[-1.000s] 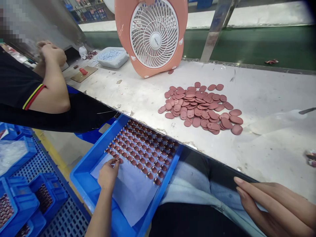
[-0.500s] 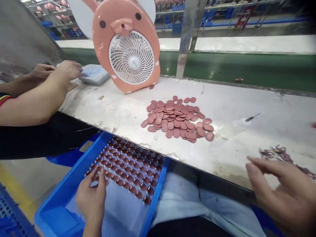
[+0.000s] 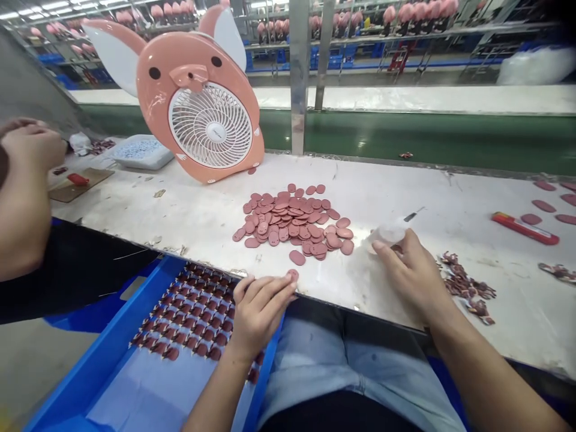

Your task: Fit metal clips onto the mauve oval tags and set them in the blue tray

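At the front edge of the bench, my left hand [image 3: 261,312] has its fingertips on a flat reddish-pink oval piece [image 3: 293,275]; its thumb is hidden below. A loose heap of such oval pieces [image 3: 288,219] lies just beyond. My right hand [image 3: 416,273] has thumb and index finger closed about a translucent white bottle [image 3: 384,233] with a thin dark needle tip [image 3: 410,216]. Something small and brown shows between those fingers. Small brown patterned pieces [image 3: 468,285] lie in a pile to the right of that hand.
A blue tray [image 3: 150,288] under the bench edge holds rows of brown pieces on a pale sheet. A pink pig-shaped fan [image 3: 153,114], a white tray [image 3: 144,153] and a red cutter knife [image 3: 526,229] are on the bench. A co-worker's arm [image 3: 27,180] is at left.
My left hand has gone from the blue tray up to the bench edge and an oval piece. My right hand has moved left, from beside the brown pieces to the bottle. The view has shifted.
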Action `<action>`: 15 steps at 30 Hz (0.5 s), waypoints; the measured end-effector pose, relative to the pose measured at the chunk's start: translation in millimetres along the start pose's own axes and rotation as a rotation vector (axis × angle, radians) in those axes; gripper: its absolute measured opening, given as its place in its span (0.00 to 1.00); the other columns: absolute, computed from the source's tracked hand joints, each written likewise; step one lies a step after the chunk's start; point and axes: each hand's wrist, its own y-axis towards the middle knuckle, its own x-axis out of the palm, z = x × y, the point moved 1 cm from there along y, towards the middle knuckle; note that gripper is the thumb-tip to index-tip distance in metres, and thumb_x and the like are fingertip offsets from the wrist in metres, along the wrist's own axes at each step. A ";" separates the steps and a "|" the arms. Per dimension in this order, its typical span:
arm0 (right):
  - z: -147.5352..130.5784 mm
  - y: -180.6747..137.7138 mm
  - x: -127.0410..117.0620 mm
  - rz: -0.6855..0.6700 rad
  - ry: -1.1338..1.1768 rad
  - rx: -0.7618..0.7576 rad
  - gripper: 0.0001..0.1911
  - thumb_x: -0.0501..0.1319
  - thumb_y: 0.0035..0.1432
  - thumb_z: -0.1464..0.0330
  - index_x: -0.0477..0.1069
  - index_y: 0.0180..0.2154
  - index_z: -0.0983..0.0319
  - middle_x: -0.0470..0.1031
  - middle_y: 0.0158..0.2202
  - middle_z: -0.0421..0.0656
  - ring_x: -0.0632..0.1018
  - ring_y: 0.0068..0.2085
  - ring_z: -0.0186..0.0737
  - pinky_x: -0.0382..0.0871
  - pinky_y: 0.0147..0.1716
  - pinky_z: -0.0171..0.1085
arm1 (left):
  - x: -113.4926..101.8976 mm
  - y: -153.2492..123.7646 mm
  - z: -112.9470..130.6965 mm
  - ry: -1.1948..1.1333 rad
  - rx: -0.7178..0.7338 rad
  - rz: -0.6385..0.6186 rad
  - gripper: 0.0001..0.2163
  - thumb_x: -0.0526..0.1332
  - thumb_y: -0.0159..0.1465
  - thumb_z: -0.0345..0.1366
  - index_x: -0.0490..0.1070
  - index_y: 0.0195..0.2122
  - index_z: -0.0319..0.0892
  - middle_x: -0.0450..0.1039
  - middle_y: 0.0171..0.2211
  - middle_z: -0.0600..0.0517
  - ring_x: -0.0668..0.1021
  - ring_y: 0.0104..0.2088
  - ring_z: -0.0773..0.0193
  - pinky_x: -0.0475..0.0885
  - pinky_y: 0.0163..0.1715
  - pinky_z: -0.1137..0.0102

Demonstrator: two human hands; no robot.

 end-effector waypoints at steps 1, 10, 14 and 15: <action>-3.2 -9.0 1.2 -0.029 0.079 0.020 0.20 0.61 0.58 0.49 0.65 0.43 0.56 0.72 0.39 0.44 0.75 0.42 0.51 0.71 0.45 0.49 | -1.1 -5.8 3.6 -0.022 0.012 0.032 0.14 0.65 0.64 0.25 0.78 0.47 0.50 0.85 0.41 0.54 0.82 0.39 0.61 0.61 0.53 0.61; -42.3 -95.4 36.9 -0.640 0.672 0.363 0.26 0.72 0.50 0.52 0.64 0.40 0.59 0.69 0.27 0.36 0.68 0.20 0.30 0.60 0.16 0.29 | -2.0 -21.5 61.1 -0.530 -0.141 0.202 0.16 0.71 0.59 0.30 0.79 0.45 0.58 0.84 0.37 0.55 0.82 0.35 0.60 0.77 0.44 0.61; -44.8 -105.3 41.6 -0.586 0.794 0.410 0.27 0.70 0.53 0.51 0.59 0.43 0.58 0.66 0.25 0.32 0.64 0.20 0.27 0.56 0.18 0.28 | 5.5 -11.8 83.8 -0.847 -0.544 0.248 0.19 0.73 0.56 0.43 0.79 0.49 0.57 0.84 0.41 0.50 0.82 0.40 0.56 0.78 0.42 0.63; -45.0 -106.7 41.7 -0.580 0.797 0.414 0.27 0.70 0.54 0.52 0.59 0.43 0.58 0.66 0.25 0.32 0.64 0.20 0.26 0.57 0.19 0.28 | 7.9 -9.3 88.9 -0.915 -0.647 0.254 0.18 0.73 0.55 0.45 0.80 0.47 0.56 0.84 0.40 0.50 0.82 0.40 0.56 0.78 0.41 0.64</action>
